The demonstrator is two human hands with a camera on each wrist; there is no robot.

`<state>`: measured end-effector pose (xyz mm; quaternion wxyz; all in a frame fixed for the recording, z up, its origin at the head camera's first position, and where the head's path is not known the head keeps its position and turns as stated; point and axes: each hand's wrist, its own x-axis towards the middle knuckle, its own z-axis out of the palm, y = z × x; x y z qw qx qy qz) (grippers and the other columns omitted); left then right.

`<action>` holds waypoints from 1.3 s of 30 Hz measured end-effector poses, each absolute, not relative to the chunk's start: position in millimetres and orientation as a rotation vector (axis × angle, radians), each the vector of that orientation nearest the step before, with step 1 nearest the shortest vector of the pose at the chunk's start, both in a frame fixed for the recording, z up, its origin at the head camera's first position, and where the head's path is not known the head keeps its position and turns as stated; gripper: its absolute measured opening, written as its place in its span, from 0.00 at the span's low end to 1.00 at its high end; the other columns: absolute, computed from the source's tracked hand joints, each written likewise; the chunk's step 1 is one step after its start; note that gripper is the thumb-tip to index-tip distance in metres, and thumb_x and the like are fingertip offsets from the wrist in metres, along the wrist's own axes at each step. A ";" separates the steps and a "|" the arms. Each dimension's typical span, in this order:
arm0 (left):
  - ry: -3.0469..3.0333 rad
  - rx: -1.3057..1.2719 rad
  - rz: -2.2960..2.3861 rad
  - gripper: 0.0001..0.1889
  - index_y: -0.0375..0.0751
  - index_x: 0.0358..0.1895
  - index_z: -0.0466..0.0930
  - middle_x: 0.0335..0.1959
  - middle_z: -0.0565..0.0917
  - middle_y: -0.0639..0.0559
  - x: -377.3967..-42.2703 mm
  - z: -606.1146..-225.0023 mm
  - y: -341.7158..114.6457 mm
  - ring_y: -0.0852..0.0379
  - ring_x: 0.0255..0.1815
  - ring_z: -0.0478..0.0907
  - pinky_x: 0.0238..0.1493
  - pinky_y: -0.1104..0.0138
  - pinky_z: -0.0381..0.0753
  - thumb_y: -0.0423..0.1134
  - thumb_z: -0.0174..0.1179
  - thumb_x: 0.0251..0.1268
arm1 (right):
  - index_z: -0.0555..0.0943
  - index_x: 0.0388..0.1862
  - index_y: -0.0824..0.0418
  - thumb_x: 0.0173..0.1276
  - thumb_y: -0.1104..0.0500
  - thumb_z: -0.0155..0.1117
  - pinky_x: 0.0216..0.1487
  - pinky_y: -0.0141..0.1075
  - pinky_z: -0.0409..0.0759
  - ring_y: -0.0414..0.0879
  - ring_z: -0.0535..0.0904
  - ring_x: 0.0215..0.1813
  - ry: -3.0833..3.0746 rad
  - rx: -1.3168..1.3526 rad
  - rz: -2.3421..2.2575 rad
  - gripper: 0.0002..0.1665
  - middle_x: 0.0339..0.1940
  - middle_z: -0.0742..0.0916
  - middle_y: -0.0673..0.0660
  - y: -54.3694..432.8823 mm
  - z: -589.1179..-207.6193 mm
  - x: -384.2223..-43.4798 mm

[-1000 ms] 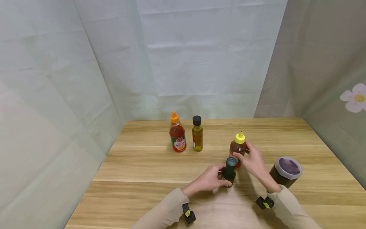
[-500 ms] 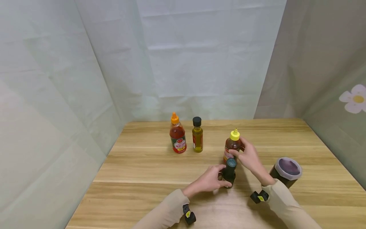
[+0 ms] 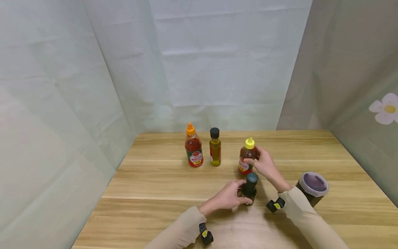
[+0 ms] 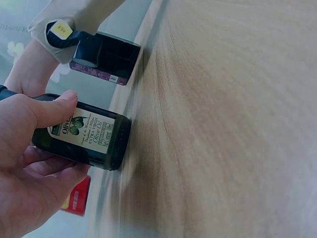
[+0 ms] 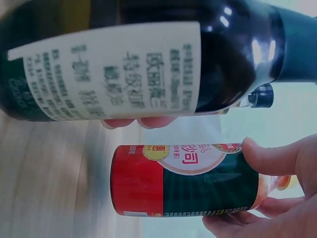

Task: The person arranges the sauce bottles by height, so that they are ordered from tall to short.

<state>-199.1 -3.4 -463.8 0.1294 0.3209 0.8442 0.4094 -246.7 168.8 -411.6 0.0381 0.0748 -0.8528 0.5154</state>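
Observation:
In the head view my left hand (image 3: 230, 195) holds a dark green olive oil bottle (image 3: 250, 186) by its sides, upright at the front of the table. The left wrist view shows its cream olive oil label (image 4: 91, 131) between thumb and fingers. My right hand (image 3: 265, 164) grips a squeeze bottle of red sauce (image 3: 247, 157) with a yellow nozzle cap, just behind the olive oil. In the right wrist view the sauce bottle's red and green label (image 5: 188, 183) shows, and the olive oil bottle (image 5: 119, 69) looms in front of it.
To the left stand an orange-capped sauce bottle (image 3: 193, 148) and a small black-capped oil bottle (image 3: 215, 148). A dark jar with a pale lid (image 3: 314, 185) stands right, close beside my right forearm. Cloth hangings (image 3: 217, 69) rise around the wooden table (image 3: 149, 180).
My right hand has carried the yellow-capped sauce bottle left and farther back, from behind the olive oil's right side. My left hand and the olive oil bottle stay put.

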 end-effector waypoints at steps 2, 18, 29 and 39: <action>2.451 0.930 1.191 0.27 0.37 0.58 0.75 0.50 0.85 0.49 -199.4 -464.3 -3.3 0.67 0.49 0.79 0.50 0.77 0.77 0.42 0.71 0.56 | 0.65 0.67 0.72 0.64 0.68 0.66 0.66 0.57 0.71 0.66 0.73 0.64 -2.617 0.236 1.583 0.34 0.60 0.77 0.74 167.4 -412.6 -250.3; 2.470 0.914 1.181 0.29 0.35 0.59 0.74 0.50 0.85 0.47 -198.0 -465.6 -2.0 0.68 0.47 0.80 0.48 0.78 0.77 0.43 0.72 0.55 | 0.66 0.68 0.69 0.60 0.66 0.70 0.65 0.55 0.72 0.65 0.74 0.64 -2.583 0.314 1.675 0.38 0.62 0.77 0.71 158.8 -425.8 -276.4; 2.482 0.924 1.176 0.29 0.35 0.59 0.74 0.49 0.85 0.48 -197.3 -465.6 -2.6 0.68 0.47 0.80 0.48 0.78 0.77 0.43 0.71 0.55 | 0.65 0.69 0.69 0.61 0.63 0.70 0.65 0.55 0.73 0.64 0.74 0.63 -2.597 0.273 1.646 0.40 0.62 0.77 0.71 150.5 -432.0 -288.3; 2.477 0.933 1.169 0.29 0.35 0.59 0.74 0.49 0.85 0.48 -197.3 -463.2 -2.9 0.69 0.46 0.79 0.46 0.79 0.76 0.43 0.71 0.56 | 0.67 0.69 0.66 0.61 0.63 0.71 0.63 0.54 0.74 0.63 0.76 0.62 -2.594 0.284 1.637 0.38 0.61 0.79 0.69 146.1 -432.9 -296.5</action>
